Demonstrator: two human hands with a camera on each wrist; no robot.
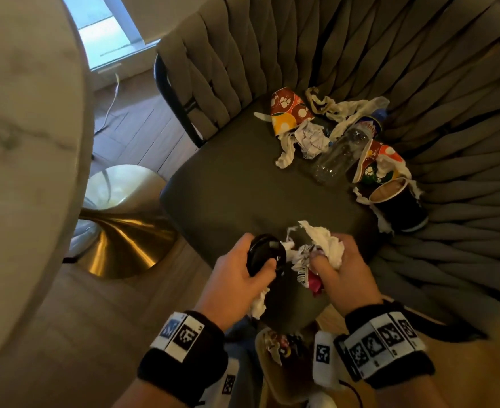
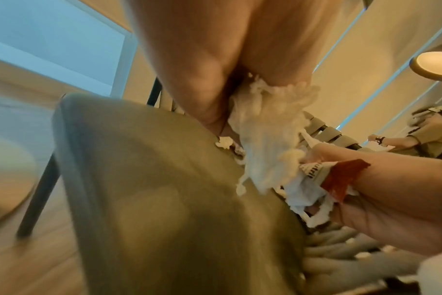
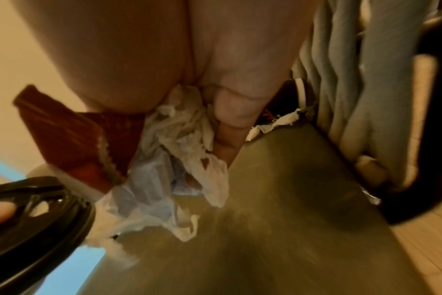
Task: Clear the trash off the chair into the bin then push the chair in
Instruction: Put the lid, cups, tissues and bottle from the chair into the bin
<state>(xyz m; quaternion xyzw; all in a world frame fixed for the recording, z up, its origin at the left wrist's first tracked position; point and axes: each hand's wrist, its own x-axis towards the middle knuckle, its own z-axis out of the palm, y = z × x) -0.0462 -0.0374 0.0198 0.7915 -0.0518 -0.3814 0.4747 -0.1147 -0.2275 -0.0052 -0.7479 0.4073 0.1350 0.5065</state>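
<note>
Trash on the grey chair [image 1: 237,184] sits in two lots as we look down from the head camera: what we hold over the seat's front edge, and a pile against the woven backrest. Our left hand [image 1: 237,278] is curled round a black plastic cup lid [image 1: 265,254], thumb over its top, with a strip of white tissue [image 1: 259,304] hanging from under the palm. Our right hand [image 1: 343,275] is closed in a fist on a wad of white tissue paper [image 1: 322,242] together with a crumpled printed wrapper with a red patch [image 1: 309,279]; the right wrist view shows the fingers [image 3: 230,111] folded tightly over this bundle. The two hands are just beside each other, their loads almost touching. At the back of the seat lie a flattened patterned paper cup [image 1: 290,113], a ball of crumpled paper [image 1: 312,141], a clear plastic bottle [image 1: 346,151] on its side, a second patterned cup [image 1: 378,166] and a dark paper cup [image 1: 399,204] tipped over, with torn tissue strips among them. Below our wrists we see part of a bin [image 1: 275,363] with scraps inside. A round pale table [image 1: 27,142] on a brass base [image 1: 122,240] stands to the left of the chair.
</note>
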